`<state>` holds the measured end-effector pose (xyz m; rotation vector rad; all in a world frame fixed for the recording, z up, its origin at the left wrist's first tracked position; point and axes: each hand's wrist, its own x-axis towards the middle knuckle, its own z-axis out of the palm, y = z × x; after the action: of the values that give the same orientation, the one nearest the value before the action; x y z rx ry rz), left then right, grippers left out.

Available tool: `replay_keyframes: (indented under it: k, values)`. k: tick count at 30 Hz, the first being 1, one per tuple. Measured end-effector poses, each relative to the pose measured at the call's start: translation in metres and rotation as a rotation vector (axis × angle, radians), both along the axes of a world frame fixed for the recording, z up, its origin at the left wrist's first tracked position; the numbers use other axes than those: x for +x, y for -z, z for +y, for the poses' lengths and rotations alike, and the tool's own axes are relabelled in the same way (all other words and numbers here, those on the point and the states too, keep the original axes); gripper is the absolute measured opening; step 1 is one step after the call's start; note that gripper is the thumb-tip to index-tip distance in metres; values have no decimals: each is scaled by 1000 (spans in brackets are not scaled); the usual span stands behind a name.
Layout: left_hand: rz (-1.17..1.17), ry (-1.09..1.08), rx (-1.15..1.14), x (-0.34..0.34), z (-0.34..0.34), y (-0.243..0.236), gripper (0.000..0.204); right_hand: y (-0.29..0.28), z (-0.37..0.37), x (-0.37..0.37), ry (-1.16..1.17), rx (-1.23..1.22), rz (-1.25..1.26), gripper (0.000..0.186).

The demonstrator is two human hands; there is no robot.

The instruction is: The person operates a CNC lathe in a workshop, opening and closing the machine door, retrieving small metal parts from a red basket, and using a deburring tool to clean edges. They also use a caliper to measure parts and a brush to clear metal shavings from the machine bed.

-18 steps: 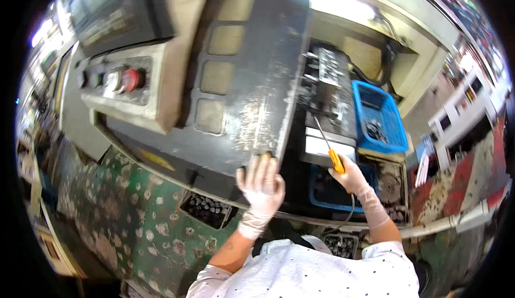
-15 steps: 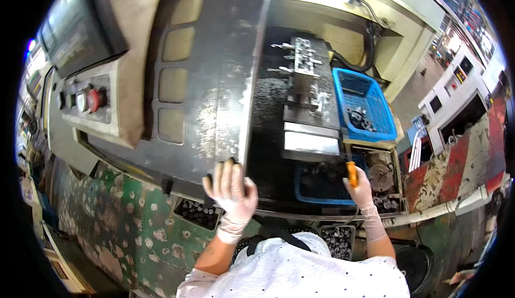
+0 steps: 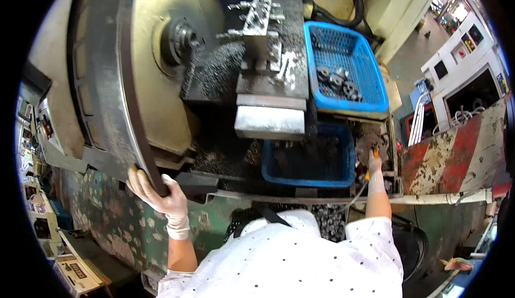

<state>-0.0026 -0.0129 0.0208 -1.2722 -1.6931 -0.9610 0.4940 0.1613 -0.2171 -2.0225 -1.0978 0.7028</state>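
My left hand [image 3: 161,193], in a pale glove, grips the lower front edge of the grey sliding machine door [image 3: 110,110], fingers outside and thumb on the inner side. The door stands slid to the left, with the lathe chuck [image 3: 179,39] showing behind it. My right hand [image 3: 375,168], gloved too, is closed around an orange air gun [image 3: 376,153], partly hidden by the hand. A thin hose [image 3: 355,197] runs down from it. That hand is over the right end of the machine bed, beside the lower blue basket [image 3: 308,182].
An upper blue basket [image 3: 348,105] holds several dark metal parts. Left of it sits the tool slide [image 3: 271,120] with projecting tools and metal chips [image 3: 220,67]. A bin of small parts [image 3: 328,220] stands by my body. A red-and-white striped panel [image 3: 456,148] borders the right.
The door has slid left with my left hand, uncovering the chuck and chips. My right hand still holds the air gun and has moved slightly right. The view has shifted.
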Motion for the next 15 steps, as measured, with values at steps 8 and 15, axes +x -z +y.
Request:
replay_keyframes:
  k: [8, 15]
  values:
    - [2, 12, 88, -3, -1, 2, 43, -61, 6, -73, -302, -3, -837, 52]
    - [-1, 20, 114, 0, 8, -2, 47, -24, 15, -168, -774, -170, -509, 38]
